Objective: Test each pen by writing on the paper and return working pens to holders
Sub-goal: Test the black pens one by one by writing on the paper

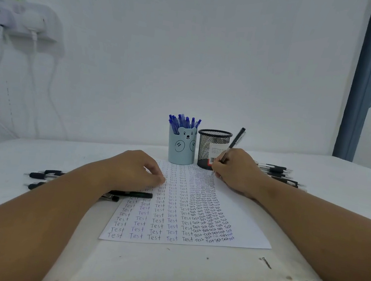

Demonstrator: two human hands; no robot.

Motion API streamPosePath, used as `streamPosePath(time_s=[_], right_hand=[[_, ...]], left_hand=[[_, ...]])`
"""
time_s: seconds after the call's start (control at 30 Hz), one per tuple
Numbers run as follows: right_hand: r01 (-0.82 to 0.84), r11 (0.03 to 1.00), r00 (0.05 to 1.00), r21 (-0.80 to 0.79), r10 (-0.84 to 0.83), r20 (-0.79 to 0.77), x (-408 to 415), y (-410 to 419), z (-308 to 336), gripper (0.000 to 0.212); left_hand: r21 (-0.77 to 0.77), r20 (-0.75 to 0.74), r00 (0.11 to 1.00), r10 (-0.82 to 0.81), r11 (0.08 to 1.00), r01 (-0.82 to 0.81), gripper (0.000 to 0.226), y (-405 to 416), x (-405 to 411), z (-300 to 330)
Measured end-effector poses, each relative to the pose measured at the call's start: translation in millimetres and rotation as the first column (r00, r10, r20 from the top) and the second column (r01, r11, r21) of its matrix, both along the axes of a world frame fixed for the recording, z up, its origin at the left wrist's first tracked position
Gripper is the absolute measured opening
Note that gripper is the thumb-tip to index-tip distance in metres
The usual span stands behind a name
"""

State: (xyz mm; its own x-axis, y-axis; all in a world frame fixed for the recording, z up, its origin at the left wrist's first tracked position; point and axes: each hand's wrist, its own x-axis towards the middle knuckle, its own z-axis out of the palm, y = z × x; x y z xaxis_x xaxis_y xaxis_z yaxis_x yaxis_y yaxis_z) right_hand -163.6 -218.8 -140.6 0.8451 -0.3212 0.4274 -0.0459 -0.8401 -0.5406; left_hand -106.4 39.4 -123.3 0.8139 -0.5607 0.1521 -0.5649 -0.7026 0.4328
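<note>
right hand (236, 168) grips black pen (233, 144), tip on paper (246, 227); left hand (135, 169) steadies sheet

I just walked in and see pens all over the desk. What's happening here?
A person is testing pens. The right hand grips a black pen, tip at the far end of a paper filled with "Test". The left hand rests on the paper. Blue pens fill the bear holder; the mesh holder looks empty.
</note>
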Motion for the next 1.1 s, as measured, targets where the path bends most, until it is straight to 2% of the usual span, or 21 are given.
streamPosePath(time_s=[0.97,1.03,1.1], right_hand=[[0.026,1.0,0.998,0.01,-0.026,0.056,0.6,0.9,-2.1,0.032],[0.025,0.994,0.994,0.102,-0.036,0.104,0.4,1.7,-1.6,0.031],[-0.076,0.951,0.984,0.299,0.023,0.177,-5.2,7.7,0.0,0.039]], left_hand=[[-0.01,-0.006,1.0,-0.002,1.0,0.002,0.012,0.6,-1.9,0.2],[0.002,-0.002,1.0,-0.008,1.0,0.008,0.013,0.8,-2.1,1.0],[0.008,-0.002,1.0,-0.011,1.0,0.012,0.014,0.9,-2.2,1.7]])
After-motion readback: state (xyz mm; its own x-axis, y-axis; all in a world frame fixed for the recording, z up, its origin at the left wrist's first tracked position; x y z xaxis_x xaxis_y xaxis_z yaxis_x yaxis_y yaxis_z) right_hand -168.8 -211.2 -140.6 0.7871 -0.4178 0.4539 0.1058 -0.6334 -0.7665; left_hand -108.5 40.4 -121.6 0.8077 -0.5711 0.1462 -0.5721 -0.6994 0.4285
